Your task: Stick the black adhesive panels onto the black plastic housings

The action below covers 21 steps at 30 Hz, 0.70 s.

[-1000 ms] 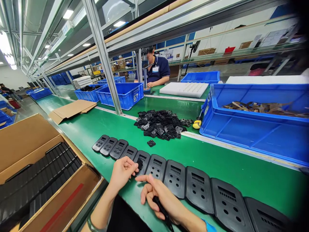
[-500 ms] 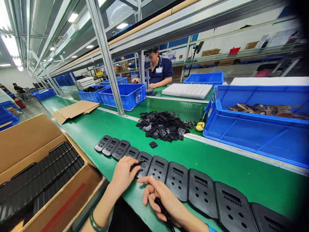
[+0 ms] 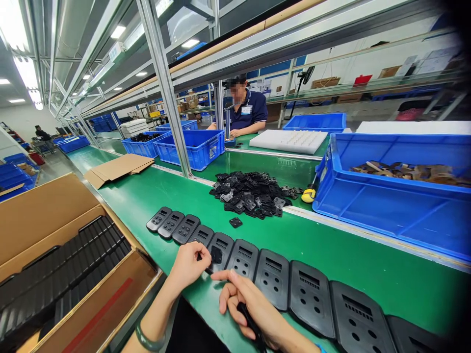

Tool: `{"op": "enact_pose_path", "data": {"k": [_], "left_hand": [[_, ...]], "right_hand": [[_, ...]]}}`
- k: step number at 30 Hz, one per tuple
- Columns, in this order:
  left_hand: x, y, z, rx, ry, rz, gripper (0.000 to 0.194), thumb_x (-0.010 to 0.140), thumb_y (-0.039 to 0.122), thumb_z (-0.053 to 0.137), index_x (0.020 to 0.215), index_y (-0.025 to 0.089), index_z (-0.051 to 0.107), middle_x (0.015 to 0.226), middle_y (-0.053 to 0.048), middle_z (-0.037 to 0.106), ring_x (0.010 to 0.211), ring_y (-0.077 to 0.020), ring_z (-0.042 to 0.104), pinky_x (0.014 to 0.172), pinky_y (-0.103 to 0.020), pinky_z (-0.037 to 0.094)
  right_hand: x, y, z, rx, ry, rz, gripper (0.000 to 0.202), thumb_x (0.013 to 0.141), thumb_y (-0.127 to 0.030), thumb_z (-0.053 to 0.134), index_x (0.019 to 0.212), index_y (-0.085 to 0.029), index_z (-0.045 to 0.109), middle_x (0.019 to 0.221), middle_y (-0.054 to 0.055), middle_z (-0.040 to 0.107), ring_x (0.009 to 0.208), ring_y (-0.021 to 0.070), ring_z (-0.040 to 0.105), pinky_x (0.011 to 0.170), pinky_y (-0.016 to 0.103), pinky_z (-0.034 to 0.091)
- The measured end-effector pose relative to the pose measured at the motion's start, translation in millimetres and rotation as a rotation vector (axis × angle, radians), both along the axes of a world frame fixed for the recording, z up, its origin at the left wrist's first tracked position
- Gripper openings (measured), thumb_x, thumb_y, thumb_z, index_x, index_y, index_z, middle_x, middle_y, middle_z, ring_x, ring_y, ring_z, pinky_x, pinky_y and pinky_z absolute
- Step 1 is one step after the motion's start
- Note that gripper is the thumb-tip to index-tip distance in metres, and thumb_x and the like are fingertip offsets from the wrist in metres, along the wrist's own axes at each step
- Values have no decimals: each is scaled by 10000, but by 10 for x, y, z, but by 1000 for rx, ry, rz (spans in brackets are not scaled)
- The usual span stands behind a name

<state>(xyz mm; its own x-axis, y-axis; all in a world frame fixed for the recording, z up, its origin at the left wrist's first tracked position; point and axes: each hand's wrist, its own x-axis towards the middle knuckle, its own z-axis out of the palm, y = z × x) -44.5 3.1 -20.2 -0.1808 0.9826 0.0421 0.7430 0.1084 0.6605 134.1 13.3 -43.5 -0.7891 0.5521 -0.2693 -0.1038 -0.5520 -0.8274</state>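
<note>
A row of black plastic panels (image 3: 272,274) with slots and round holes runs along the table's near side. My left hand (image 3: 191,264) is closed in a pinch beside one of them. Something dark shows between its fingers, too small to make out. On that panel lies a small dark pad (image 3: 217,255), over where the neighbouring panels show holes. My right hand (image 3: 250,299) has its index finger stretched toward that panel, while its other fingers curl around a slim black tool handle (image 3: 252,323); the tool's tip is hidden. A loose four-hole black pad (image 3: 236,222) lies behind the row.
Behind it is a heap of black pads (image 3: 250,193). A yellow-handled tool (image 3: 308,195) lies by a large blue bin (image 3: 390,211) at right. An open carton (image 3: 110,294) of black parts stands at left, near flat cardboard (image 3: 117,169). A co-worker (image 3: 248,110) sits across the table.
My left hand has drawn slightly back from the panel, its fingers closing together. The small pad at its fingertips now lies on the panel. My right hand has barely moved.
</note>
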Motion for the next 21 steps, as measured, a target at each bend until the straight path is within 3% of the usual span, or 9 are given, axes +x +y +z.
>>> {"op": "enact_pose_path", "data": {"k": [8,11,15,21], "left_hand": [[-49,-6,154,-7,142,-50,123,749,225,580,657,173,642,642,1,619,612,-148,542,589,-252,367],[-63,17,123,53,167,-77,98,781,252,625,822,177,672,824,-36,652,784,-182,583,710,-287,426],[-64,46,34,152,186,-307,216,853,230,592,1048,232,683,1129,-53,661,1041,-203,569,936,-347,410],[-45,33,-1,182,255,-382,212,866,201,572,1025,243,706,1138,-40,678,1045,-197,591,947,-344,427]], "right_hand": [[3,6,-40,13,-7,3,574,863,-622,471,1140,-119,462,670,19,606,368,39,306,245,93,279],[5,5,-43,17,-16,0,576,857,-628,474,1131,-122,464,674,20,605,369,38,307,244,93,273],[-5,-10,-32,19,-32,6,600,822,-659,498,1118,-137,478,668,12,598,374,44,305,250,104,266],[4,20,-108,66,-79,-22,672,726,-752,535,1028,-155,586,648,45,622,371,59,326,316,166,232]]}}
